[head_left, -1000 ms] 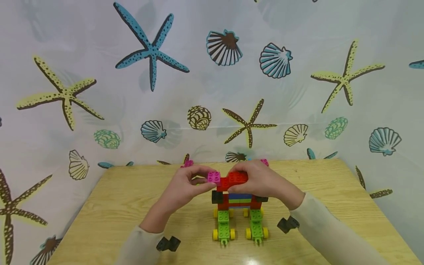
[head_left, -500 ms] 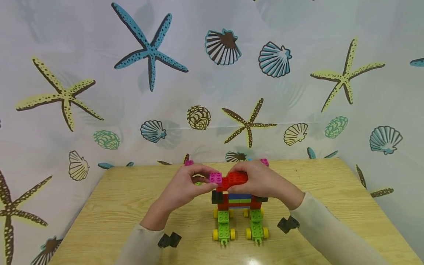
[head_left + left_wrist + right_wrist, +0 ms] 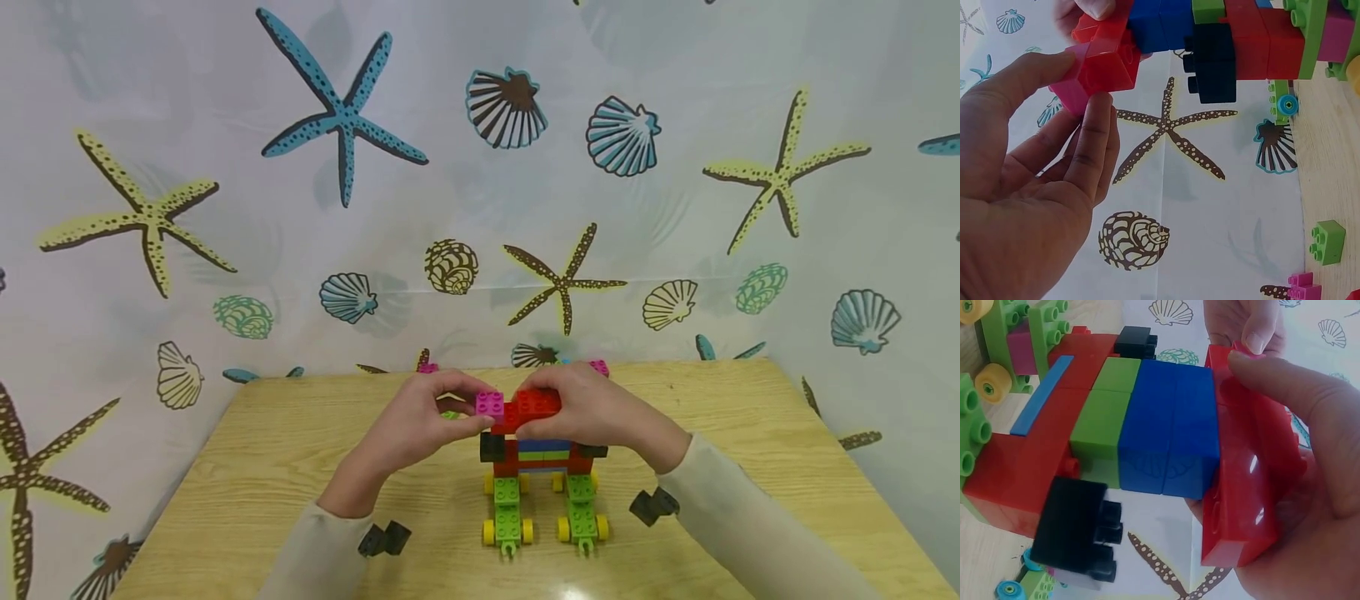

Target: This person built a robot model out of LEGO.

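Note:
In the head view my left hand [image 3: 412,425] pinches a pink toy brick [image 3: 490,404] between thumb and fingers, up against the left end of the red bricks. The left wrist view shows this pink brick [image 3: 1072,94] meeting a red brick [image 3: 1110,65]. My right hand [image 3: 581,404] grips the red bricks [image 3: 538,403] at the top of a built brick model. Below them are blue bricks [image 3: 1169,425], green bricks [image 3: 1104,419] and a red layer. Black bricks [image 3: 492,447] stick out at the sides. The model stands on green wheeled bases [image 3: 507,517] with yellow wheels.
A wooden table [image 3: 300,467] carries the model, with a shell-and-starfish cloth [image 3: 420,192] hanging behind. Loose bricks lie near the back edge, including a pink one [image 3: 597,367] and, in the left wrist view, a green brick [image 3: 1327,242].
My left hand has shifted slightly to the right with the pink brick, which now overlaps more of the red bricks. The right hand and the model have stayed in place.

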The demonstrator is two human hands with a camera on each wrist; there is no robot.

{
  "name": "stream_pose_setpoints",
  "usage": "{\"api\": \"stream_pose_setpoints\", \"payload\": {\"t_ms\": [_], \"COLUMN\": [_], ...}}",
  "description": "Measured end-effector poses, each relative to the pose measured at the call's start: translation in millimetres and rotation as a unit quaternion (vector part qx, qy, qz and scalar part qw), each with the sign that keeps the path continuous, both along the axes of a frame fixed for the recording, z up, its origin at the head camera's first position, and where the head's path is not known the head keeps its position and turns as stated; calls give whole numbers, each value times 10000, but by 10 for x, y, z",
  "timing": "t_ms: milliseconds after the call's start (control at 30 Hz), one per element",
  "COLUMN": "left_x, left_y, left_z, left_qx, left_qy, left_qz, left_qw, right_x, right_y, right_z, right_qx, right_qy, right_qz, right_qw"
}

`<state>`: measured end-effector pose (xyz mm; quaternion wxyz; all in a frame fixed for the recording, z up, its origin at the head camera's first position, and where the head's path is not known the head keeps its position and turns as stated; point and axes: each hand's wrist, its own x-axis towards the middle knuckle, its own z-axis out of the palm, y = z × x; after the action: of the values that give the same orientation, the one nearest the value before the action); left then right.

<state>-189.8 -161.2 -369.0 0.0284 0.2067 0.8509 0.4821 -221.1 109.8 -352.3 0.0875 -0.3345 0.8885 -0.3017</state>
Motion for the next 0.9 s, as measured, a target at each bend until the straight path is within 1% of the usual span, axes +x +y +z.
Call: {"api": "stream_pose_setpoints", "payload": {"t_ms": [100, 233, 400, 500, 633, 700, 800, 900], "left_x": [-4, -6, 2, 4, -2, -8, -36, -94], "left_y": [-4, -9, -18, -35, -98, -152, -253, -374], "left_z": [-22, -55, -87, -113, -170, -209, -276, -360], "left_qx": [31, 183, 386, 355, 193, 116, -70, -228], "left_qy": [-50, -181, -356, -386, -284, -257, -192, -182], "left_qz": [44, 98, 67, 56, -9, 7, 164, 521], "left_qw": [10000, 9996, 9986, 9986, 9994, 9996, 9997, 9982], "right_x": [-1, 3, -8, -19, -31, -35, -37, -36], "right_y": [-32, -99, -163, -176, -183, -186, -190, -192], "right_z": [23, 57, 75, 73, 61, 55, 53, 50], "right_qx": [33, -30, -102, -131, -127, -127, -118, -115], "right_qy": [28, 61, 146, 203, 262, 267, 271, 276], "right_qz": [21, 43, 137, 139, 111, 100, 78, 81], "right_qw": [10000, 10000, 9997, 9996, 9995, 9995, 9995, 9995]}}
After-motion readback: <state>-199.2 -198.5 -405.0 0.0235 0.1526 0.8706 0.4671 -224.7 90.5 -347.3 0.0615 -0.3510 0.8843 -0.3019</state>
